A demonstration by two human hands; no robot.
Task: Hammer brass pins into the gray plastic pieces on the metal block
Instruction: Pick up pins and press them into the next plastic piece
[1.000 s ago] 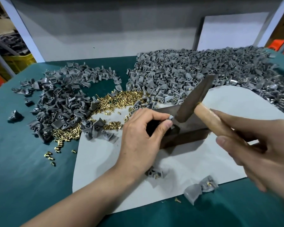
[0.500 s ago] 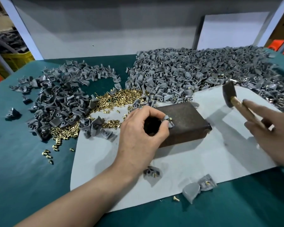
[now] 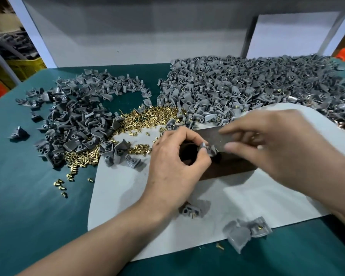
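My left hand [image 3: 173, 166] pinches a small gray plastic piece [image 3: 208, 149] between thumb and fingertips at the left end of the dark metal block [image 3: 229, 168]. My right hand [image 3: 277, 148] hovers over the block, blurred, with its fingers stretched out toward that piece and its thumb tip just beside it. No hammer shows in this frame. Loose brass pins [image 3: 147, 120] lie in a heap behind the block. Much of the block is hidden by both hands.
The block stands on a white sheet [image 3: 127, 196] on a green table [image 3: 28, 216]. Heaps of gray pieces lie at the left [image 3: 74, 120] and back right [image 3: 247, 82]. Finished pieces with pins [image 3: 192, 210] [image 3: 245, 232] lie near the front edge.
My right hand struck with the hammer, swung away to the right, then came back over the block with no hammer visible. My left hand kept its pinch on the gray piece.
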